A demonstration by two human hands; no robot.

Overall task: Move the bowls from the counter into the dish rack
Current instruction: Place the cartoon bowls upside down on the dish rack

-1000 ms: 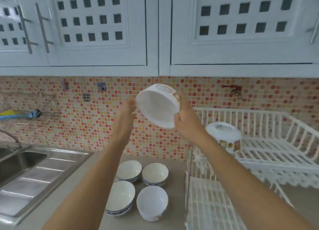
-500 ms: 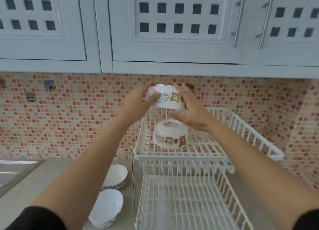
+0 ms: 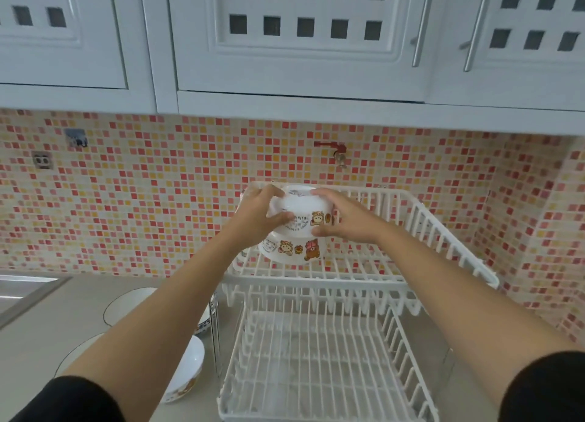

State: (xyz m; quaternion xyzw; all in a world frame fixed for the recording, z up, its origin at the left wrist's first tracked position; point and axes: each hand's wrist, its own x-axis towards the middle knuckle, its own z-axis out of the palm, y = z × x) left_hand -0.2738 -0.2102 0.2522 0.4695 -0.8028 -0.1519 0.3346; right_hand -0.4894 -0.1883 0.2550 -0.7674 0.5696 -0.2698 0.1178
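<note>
A white bowl with cartoon bears (image 3: 300, 211) is upside down between my left hand (image 3: 258, 217) and my right hand (image 3: 343, 219), both gripping its sides. It sits on top of a second upside-down bear bowl (image 3: 291, 250) that rests on the upper tier of the white dish rack (image 3: 437, 228). Whether the two bowls touch I cannot tell. On the counter at the lower left stand more white bowls: one with a blue rim pattern (image 3: 126, 304) and one with bear prints (image 3: 190, 371), both partly hidden by my left forearm.
The rack's lower tier (image 3: 310, 364) holds nothing. A steel sink edge (image 3: 22, 290) shows at the far left. White wall cabinets (image 3: 300, 41) hang low above the mosaic tile wall, and a red hook (image 3: 330, 146) juts out above the rack.
Both hands carried the bear bowl from the left to the rack, turned it upside down and lowered it onto the bowl on the upper tier. The view swung right.
</note>
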